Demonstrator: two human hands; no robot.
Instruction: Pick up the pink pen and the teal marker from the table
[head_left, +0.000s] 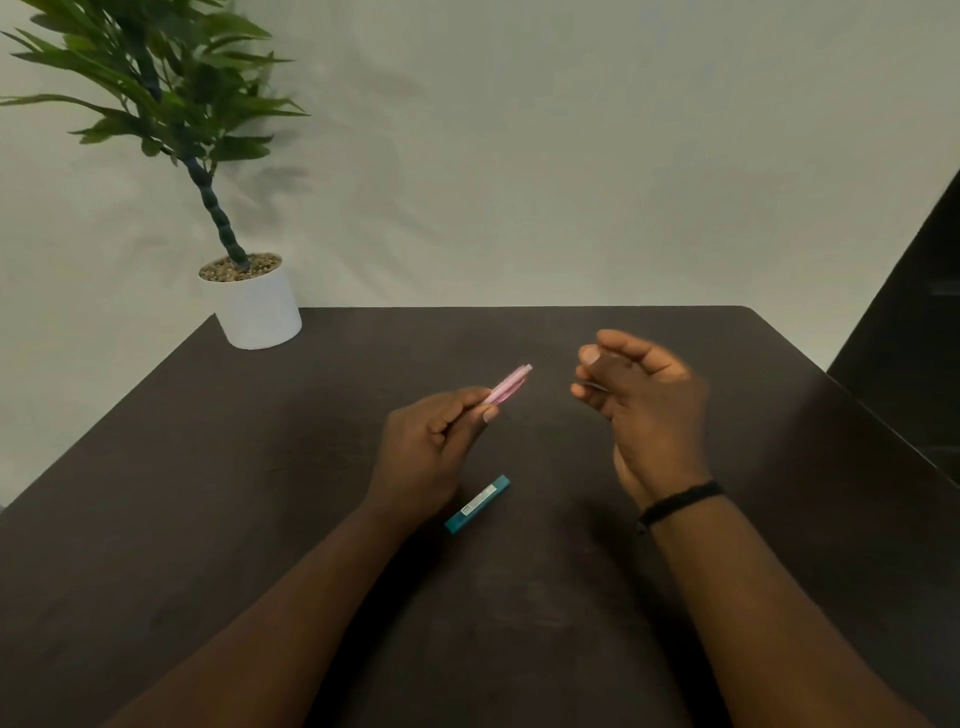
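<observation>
1. Left hand (426, 452) is up over the dark table (208, 493), thumb and curled fingers pinching the near end of a pink pen (506, 387), probably a mechanical pencil.
2. The pen sits above mid-table, between the two hands, its far end free in the air and well apart from the right hand.
3. Its long axis runs on a diagonal: gripped end low and near the person, the pale tip pointing up, away and to the right, towards the right hand's fingertips.
4. Right hand (639, 405) hovers just across the gap, fingers curled inwards. There looks to be a thin grey sliver (595, 386) pinched at the fingertips, perhaps a lead, but it is too small and blurred to be sure.
5. A slim teal box (478, 504) lies flat on the table just beside the left wrist, on much the same diagonal as the pen.
6. To do this well, I'd say: hold the pen steady, keep that tip aimed squarely at the right fingertips, and bring the thin piece in along the pen's own line so it does not bend or snap.
7. Back left corner: a potted plant (254, 306), well clear.
</observation>
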